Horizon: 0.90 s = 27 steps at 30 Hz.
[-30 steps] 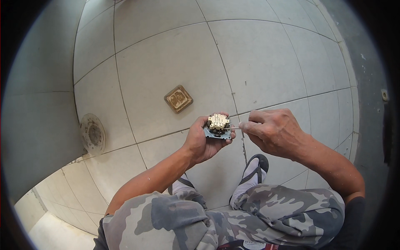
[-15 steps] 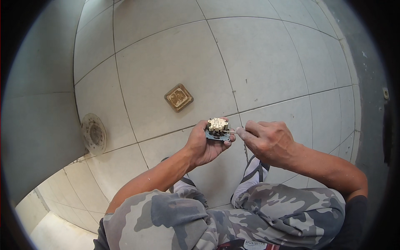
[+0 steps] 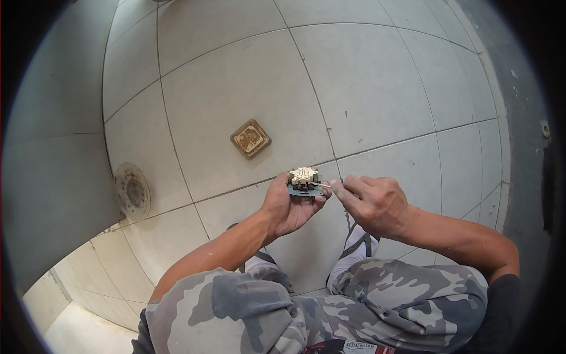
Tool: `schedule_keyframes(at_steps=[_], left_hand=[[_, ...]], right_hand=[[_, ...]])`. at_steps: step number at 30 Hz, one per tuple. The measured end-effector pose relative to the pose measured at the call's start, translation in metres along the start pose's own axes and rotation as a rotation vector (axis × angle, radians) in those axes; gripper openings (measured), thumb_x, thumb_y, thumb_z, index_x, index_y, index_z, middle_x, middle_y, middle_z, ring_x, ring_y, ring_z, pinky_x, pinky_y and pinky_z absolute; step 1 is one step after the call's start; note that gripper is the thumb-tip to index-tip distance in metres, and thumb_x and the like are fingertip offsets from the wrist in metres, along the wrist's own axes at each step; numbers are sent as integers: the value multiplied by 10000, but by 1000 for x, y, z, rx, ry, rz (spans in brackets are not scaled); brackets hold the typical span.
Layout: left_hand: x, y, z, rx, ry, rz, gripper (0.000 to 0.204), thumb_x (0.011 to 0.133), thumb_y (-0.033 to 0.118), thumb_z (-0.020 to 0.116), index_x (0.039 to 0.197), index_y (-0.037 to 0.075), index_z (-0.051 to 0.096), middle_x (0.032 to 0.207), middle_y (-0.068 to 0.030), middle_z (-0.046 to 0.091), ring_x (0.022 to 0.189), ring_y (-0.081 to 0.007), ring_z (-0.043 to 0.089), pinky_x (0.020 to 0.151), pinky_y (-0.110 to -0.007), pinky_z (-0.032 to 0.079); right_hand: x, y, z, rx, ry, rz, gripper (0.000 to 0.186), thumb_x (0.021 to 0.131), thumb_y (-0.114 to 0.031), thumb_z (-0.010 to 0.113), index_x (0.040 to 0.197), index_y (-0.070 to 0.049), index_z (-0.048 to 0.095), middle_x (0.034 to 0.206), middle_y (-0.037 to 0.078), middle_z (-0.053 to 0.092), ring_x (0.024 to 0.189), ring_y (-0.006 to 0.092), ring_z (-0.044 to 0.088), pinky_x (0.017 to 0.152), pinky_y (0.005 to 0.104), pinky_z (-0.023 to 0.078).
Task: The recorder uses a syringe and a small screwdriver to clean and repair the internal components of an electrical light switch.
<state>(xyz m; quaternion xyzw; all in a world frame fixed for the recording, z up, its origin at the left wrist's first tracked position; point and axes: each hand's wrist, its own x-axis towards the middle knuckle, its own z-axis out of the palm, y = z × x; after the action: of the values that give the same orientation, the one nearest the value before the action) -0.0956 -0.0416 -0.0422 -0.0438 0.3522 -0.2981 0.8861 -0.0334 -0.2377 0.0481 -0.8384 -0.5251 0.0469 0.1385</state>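
Note:
My left hand (image 3: 289,207) is closed around a wall switch insert (image 3: 304,176), its cream plastic back turned up and its grey metal mounting frame below. Pinched in my right hand (image 3: 377,206) is a thin, light shaft (image 3: 321,185), which looks like a screwdriver; its handle is hidden by the fingers. The shaft's tip meets the right side of the insert, near the lower edge of the cream block. Exactly which part it touches is too small to make out.
A square, brown-stained piece (image 3: 251,139) lies on the pale tiled floor beyond my hands. At left, a dusty round disc (image 3: 132,192) stands by a grey surface (image 3: 56,177). My feet in strapped sandals (image 3: 356,245) are below my hands. A grey wall (image 3: 527,171) runs along the right.
The shaft now slants slightly down toward my right hand, where it was nearly level. My right hand has shifted a little left and down. My left hand still holds the switch insert.

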Motion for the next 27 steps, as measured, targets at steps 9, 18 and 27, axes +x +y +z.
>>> schedule_keyframes(at_steps=[9,18,27], left_hand=[[-1,-3,7,0,4,55,361,998,240,257,1182,12,469,1069,-218,532,913,-282,547,747,-352,519],[0,0,4,-20,-27,43,367,995,238,254,1159,-10,469,1058,-213,539,911,-275,555,744,-350,522],[4,0,7,3,-52,110,383,991,237,252,1181,7,493,1099,-204,528,958,-273,548,763,-337,516]], right_hand=[[-4,7,5,53,44,-15,267,792,-41,718,1054,-13,674,773,62,601,546,202,602,460,325,483],[0,6,11,401,51,273,176,837,-49,713,1010,-16,712,723,98,632,536,218,602,494,329,478],[9,13,3,504,-6,392,98,852,-67,691,919,-7,729,704,121,641,546,244,602,521,346,466]])
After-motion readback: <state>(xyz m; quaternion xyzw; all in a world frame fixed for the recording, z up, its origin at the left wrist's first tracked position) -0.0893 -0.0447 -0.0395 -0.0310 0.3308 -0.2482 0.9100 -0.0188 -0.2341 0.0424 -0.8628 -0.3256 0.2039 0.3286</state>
